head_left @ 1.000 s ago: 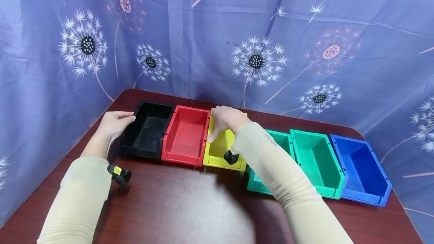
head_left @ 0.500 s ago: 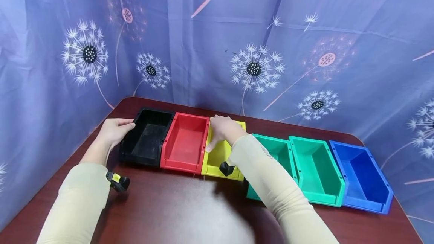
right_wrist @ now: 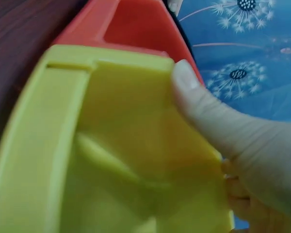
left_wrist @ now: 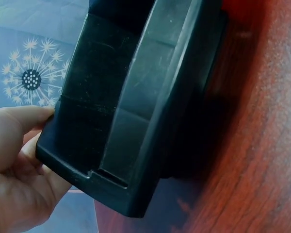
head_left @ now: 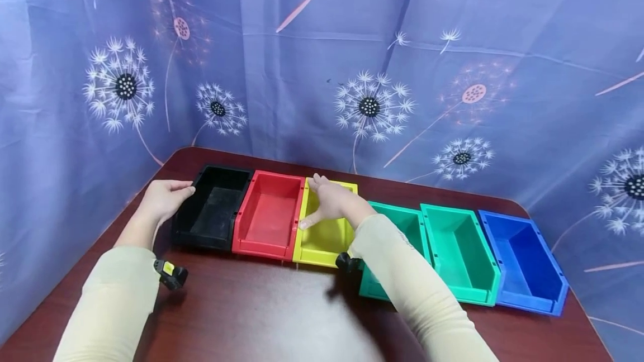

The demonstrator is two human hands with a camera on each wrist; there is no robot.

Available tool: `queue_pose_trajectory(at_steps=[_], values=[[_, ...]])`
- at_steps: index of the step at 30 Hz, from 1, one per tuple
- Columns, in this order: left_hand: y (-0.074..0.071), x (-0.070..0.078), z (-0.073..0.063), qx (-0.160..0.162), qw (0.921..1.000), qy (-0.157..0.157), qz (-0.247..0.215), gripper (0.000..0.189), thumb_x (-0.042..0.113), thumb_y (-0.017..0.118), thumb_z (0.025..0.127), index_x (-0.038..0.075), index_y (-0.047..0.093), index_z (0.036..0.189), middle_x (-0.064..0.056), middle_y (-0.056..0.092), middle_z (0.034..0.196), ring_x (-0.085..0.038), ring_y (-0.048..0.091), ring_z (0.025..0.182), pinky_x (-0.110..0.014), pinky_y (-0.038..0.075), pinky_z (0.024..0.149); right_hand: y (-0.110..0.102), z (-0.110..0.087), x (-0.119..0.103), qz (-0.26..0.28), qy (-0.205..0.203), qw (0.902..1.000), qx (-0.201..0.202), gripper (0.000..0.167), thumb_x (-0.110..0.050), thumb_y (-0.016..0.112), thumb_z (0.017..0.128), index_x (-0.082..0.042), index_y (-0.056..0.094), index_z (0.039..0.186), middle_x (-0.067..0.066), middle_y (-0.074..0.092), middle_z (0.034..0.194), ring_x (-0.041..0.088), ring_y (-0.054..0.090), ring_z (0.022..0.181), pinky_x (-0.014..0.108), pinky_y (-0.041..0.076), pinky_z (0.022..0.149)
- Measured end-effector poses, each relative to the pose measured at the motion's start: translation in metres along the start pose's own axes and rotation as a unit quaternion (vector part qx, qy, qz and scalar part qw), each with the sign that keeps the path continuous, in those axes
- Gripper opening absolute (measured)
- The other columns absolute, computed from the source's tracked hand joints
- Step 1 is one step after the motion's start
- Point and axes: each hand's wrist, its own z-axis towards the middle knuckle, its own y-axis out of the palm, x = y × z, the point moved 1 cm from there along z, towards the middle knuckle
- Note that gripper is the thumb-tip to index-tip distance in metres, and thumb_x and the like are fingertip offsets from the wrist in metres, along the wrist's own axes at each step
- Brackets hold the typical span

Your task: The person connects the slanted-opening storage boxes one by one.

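Note:
My left hand (head_left: 163,201) grips the outer left side wall of a black plastic bin (head_left: 213,205), thumb on its rim. In the left wrist view the fingers reach under the side of the black bin (left_wrist: 92,87). My right hand (head_left: 332,201) lies over the left part of a yellow bin (head_left: 322,239), fingers extended toward its back corner. The right wrist view shows the thumb (right_wrist: 203,104) at the rim of the yellow bin, its other fingers partly hidden. Between black and yellow stands a red bin (head_left: 269,217), side by side with both.
Right of the yellow bin stand two green bins (head_left: 455,244), the nearer one partly hidden by my right sleeve (head_left: 412,272), then a blue bin (head_left: 523,261). All rest on a dark reddish wooden table (head_left: 251,306). A blue-purple dandelion curtain (head_left: 302,82) hangs behind.
The head view has tilted and shifted slightly. My right hand has moved a little right over the yellow bin, its fingers loosening and spreading. The left hand stays on the black bin.

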Motion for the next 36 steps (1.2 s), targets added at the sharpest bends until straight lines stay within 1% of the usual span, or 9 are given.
queue_pose_trajectory(at_steps=[4, 8, 11, 15, 18, 22, 25, 28, 36], values=[[-0.001, -0.001, -0.002, 0.003, 1.0000, -0.005, -0.006, 0.047, 0.028, 0.048, 0.097, -0.006, 0.054, 0.128, -0.033, 0.048, 0.132, -0.047, 0.044, 0.124, -0.057, 0.038, 0.102, 0.007, 0.001, 0.007, 0.019, -0.012, 0.9996, 0.019, 0.120, -0.067, 0.073, 0.062, -0.017, 0.012, 0.153, 0.001, 0.002, 0.161, 0.020, 0.000, 0.149, 0.043, 0.016, 0.119], [0.003, -0.001, -0.001, 0.006, 0.9999, -0.008, -0.009, 0.047, 0.029, 0.047, 0.098, -0.006, 0.054, 0.128, -0.033, 0.049, 0.132, -0.046, 0.045, 0.124, -0.057, 0.039, 0.101, 0.012, -0.003, 0.016, 0.040, -0.030, 0.9981, 0.037, 0.115, -0.070, 0.071, 0.063, -0.019, 0.018, 0.152, -0.001, 0.003, 0.161, 0.019, 0.002, 0.148, 0.046, 0.015, 0.119], [0.007, 0.000, -0.001, 0.006, 0.9999, -0.007, -0.006, 0.046, 0.028, 0.047, 0.098, -0.005, 0.055, 0.128, -0.032, 0.049, 0.132, -0.045, 0.043, 0.126, -0.056, 0.038, 0.102, 0.013, -0.013, 0.025, 0.082, -0.042, 0.9941, 0.057, 0.106, -0.070, 0.069, 0.066, -0.022, 0.025, 0.151, -0.003, 0.009, 0.161, 0.020, 0.009, 0.148, 0.048, 0.022, 0.117], [0.007, -0.001, -0.002, 0.005, 0.9999, -0.009, -0.006, 0.047, 0.031, 0.048, 0.097, -0.005, 0.055, 0.128, -0.032, 0.047, 0.134, -0.046, 0.041, 0.128, -0.057, 0.036, 0.103, 0.008, -0.032, 0.040, 0.126, -0.050, 0.9849, 0.109, 0.092, -0.067, 0.066, 0.073, -0.021, 0.035, 0.147, -0.001, 0.026, 0.157, 0.022, 0.027, 0.143, 0.048, 0.032, 0.112], [0.005, -0.003, -0.002, 0.009, 0.9999, -0.011, -0.005, 0.048, 0.032, 0.047, 0.097, -0.005, 0.055, 0.128, -0.033, 0.046, 0.134, -0.047, 0.040, 0.128, -0.058, 0.035, 0.103, 0.003, -0.048, 0.053, 0.133, -0.046, 0.9787, 0.150, 0.081, -0.063, 0.062, 0.079, -0.018, 0.041, 0.144, 0.002, 0.041, 0.149, 0.023, 0.041, 0.135, 0.047, 0.038, 0.108], [0.003, -0.003, -0.002, 0.005, 0.9999, -0.011, -0.010, 0.049, 0.032, 0.047, 0.098, -0.005, 0.053, 0.130, -0.033, 0.045, 0.135, -0.047, 0.039, 0.129, -0.058, 0.035, 0.103, -0.002, -0.071, 0.072, 0.173, -0.031, 0.9668, 0.185, 0.067, -0.053, 0.060, 0.087, -0.014, 0.047, 0.140, 0.006, 0.051, 0.140, 0.025, 0.052, 0.125, 0.046, 0.044, 0.102], [0.003, -0.005, -0.003, -0.005, 0.9997, -0.017, -0.014, 0.051, 0.034, 0.046, 0.098, -0.004, 0.052, 0.131, -0.033, 0.044, 0.136, -0.047, 0.038, 0.130, -0.059, 0.035, 0.103, -0.002, -0.088, 0.084, 0.230, -0.024, 0.9531, 0.195, 0.061, -0.046, 0.059, 0.090, -0.010, 0.048, 0.139, 0.011, 0.052, 0.139, 0.027, 0.053, 0.124, 0.046, 0.046, 0.101], [0.002, -0.004, -0.003, -0.010, 0.9995, -0.024, -0.018, 0.053, 0.037, 0.046, 0.097, -0.003, 0.052, 0.132, -0.033, 0.042, 0.138, -0.047, 0.036, 0.131, -0.059, 0.034, 0.103, -0.002, -0.106, 0.095, 0.268, -0.012, 0.9416, 0.204, 0.059, -0.045, 0.056, 0.093, -0.009, 0.047, 0.139, 0.012, 0.051, 0.140, 0.028, 0.051, 0.127, 0.047, 0.045, 0.102], [0.002, -0.003, -0.002, -0.014, 0.9991, -0.037, -0.016, 0.056, 0.040, 0.044, 0.097, -0.002, 0.049, 0.134, -0.033, 0.039, 0.141, -0.048, 0.034, 0.132, -0.061, 0.032, 0.104, -0.005, -0.145, 0.123, 0.298, 0.025, 0.9277, 0.223, 0.057, -0.046, 0.049, 0.096, -0.011, 0.044, 0.140, 0.014, 0.048, 0.142, 0.031, 0.049, 0.127, 0.051, 0.045, 0.100]])
